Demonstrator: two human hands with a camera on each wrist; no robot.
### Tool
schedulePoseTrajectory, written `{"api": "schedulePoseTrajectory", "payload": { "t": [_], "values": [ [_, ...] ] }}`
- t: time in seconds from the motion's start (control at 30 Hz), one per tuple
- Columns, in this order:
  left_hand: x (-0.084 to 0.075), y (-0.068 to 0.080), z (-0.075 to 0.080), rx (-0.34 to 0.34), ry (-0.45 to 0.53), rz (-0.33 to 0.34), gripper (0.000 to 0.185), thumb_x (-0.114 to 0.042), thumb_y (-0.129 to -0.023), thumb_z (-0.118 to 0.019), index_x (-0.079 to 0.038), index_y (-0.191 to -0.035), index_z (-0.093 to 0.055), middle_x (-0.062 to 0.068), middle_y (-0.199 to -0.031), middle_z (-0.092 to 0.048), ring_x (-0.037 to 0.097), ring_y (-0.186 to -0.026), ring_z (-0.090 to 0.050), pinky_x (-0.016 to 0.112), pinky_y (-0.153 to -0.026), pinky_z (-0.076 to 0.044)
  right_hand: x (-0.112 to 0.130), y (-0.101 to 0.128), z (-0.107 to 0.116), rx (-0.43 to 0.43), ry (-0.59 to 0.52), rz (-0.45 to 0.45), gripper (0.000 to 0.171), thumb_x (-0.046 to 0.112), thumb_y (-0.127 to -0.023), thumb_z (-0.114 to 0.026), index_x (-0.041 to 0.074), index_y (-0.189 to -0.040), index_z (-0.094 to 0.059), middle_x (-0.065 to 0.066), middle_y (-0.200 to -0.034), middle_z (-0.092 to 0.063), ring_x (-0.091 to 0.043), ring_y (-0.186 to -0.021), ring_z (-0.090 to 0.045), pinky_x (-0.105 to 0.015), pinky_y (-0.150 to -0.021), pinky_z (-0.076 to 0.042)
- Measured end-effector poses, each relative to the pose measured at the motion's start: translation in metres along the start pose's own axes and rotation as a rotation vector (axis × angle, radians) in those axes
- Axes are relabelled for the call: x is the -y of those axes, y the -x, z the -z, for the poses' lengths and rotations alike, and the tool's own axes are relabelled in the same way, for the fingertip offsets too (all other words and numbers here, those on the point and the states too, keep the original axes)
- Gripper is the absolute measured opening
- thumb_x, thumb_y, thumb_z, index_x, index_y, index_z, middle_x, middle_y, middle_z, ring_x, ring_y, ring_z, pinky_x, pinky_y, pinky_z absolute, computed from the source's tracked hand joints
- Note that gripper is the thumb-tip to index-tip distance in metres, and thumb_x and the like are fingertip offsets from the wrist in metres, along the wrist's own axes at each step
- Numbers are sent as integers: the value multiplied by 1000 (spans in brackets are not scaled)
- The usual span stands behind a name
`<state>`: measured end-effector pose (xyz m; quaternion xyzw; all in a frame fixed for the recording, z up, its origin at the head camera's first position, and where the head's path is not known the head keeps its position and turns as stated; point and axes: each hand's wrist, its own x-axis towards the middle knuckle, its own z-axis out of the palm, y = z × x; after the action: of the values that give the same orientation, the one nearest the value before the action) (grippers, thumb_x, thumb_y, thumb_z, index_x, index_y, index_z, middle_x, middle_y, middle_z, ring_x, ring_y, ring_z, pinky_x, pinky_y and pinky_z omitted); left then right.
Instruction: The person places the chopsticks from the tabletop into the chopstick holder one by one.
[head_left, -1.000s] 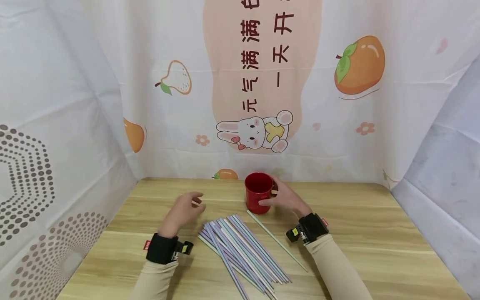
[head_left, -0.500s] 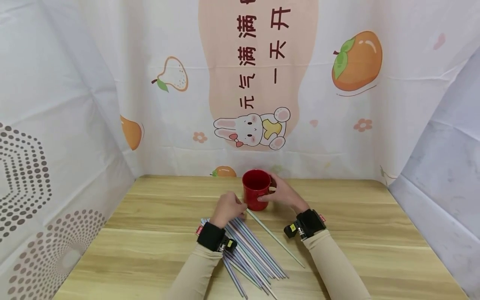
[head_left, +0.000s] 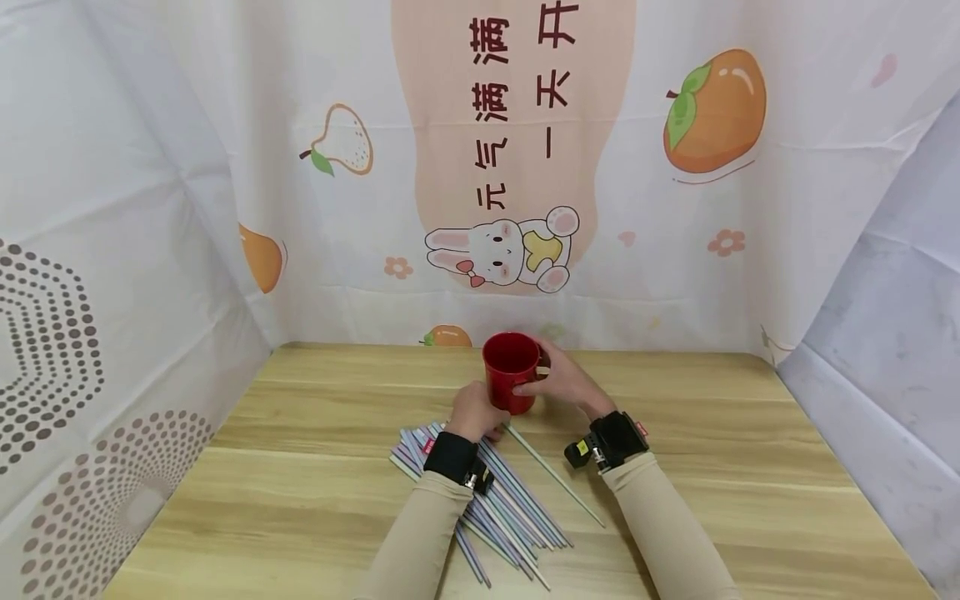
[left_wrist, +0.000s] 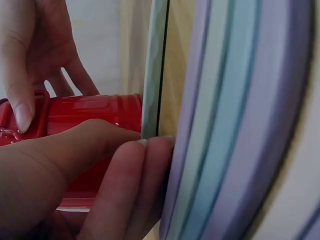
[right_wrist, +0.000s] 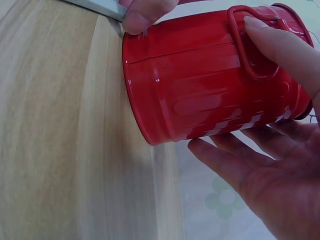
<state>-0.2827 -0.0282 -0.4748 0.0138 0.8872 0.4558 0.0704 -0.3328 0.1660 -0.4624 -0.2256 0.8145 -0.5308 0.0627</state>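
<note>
The left hand (head_left: pixel 474 410) has moved further right and away from the person than half a second ago, and a second ago it hovered well to the left of the straws. Now it sits just at the near left of the red cup (head_left: pixel 512 372), its fingertips (left_wrist: pixel 142 150) curled and pinching the far end of a single pale straw (head_left: pixel 551 473) that lies apart from the rest, at the foot of the cup. In the left wrist view that straw (left_wrist: pixel 152 65) runs straight up from the pinch, against the cup's red side (left_wrist: pixel 95 115).

The right hand (head_left: pixel 564 382) keeps its place at the cup's right side, as in both earlier frames. In the right wrist view its fingers (right_wrist: pixel 240 165) are curved loosely round the cup (right_wrist: pixel 210 85), and one fingertip rests on the handle (right_wrist: pixel 250 47).

The cup stands upright on the wooden table (head_left: pixel 750 467), near its far edge and about the middle. The bundle of striped straws (head_left: pixel 510 508) lies fanned out on the table on the near side of the cup, under the left forearm.
</note>
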Motion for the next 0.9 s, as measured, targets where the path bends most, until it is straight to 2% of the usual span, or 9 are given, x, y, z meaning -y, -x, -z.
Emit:
{"api": "schedulePoseTrajectory", "payload": {
  "t": [0.2, 0.4, 0.53, 0.67, 0.8, 0.9],
  "values": [
    [-1, -3, 4, 26, 50, 70, 6, 0, -83, -75, 1, -80, -69, 11, -63, -70, 18, -48, -69, 27, -51, -58, 0, -2, 1, -5, 13, 12, 88, 13, -80, -89, 12, -154, -41, -14, -152, -53, -39, -138, -51, -59, -114, -45],
    [0, 2, 13, 24, 100, 123, 17, -7, -87, -74, 1, -75, -64, 9, -59, -68, 20, -52, -72, 24, -54, -57, 1, -1, 0, -8, -15, 9, 91, 10, -80, -89, 9, -156, -39, -17, -153, -51, -42, -140, -49, -61, -116, -42],
    [-3, 7, 29, 14, 92, 79, 22, -10, -91, -72, 4, -75, -65, 17, -62, -72, 27, -60, -76, 20, -52, -50, 1, -1, -1, -5, -6, 7, 90, 11, -80, -89, 9, -154, -40, -16, -152, -52, -41, -139, -50, -60, -116, -43],
    [-11, 11, 48, -20, 58, 30, 32, -12, -95, -69, 3, -67, -68, 17, -62, -72, 33, -66, -76, 19, -48, -40, -1, -1, 0, -8, 6, 5, 87, 13, -80, -90, 10, -152, -42, -15, -150, -54, -40, -138, -51, -58, -114, -46],
    [-22, 18, 69, -70, 105, 9, 33, -11, -98, -64, 2, -68, -68, 14, -65, -72, 34, -70, -77, 17, -51, -46, -3, -1, 1, -7, 25, 3, 87, 17, -80, -90, 12, -152, -42, -14, -150, -55, -40, -137, -52, -57, -113, -47],
    [-29, 23, 88, -118, 159, -24, 27, -6, -97, -60, 5, -75, -68, 17, -70, -75, 25, -65, -77, 18, -57, -55, -4, -1, 0, -2, 26, -5, 87, 18, -80, -90, 14, -153, -42, -12, -150, -55, -38, -138, -51, -57, -112, -48]
  ]
}}
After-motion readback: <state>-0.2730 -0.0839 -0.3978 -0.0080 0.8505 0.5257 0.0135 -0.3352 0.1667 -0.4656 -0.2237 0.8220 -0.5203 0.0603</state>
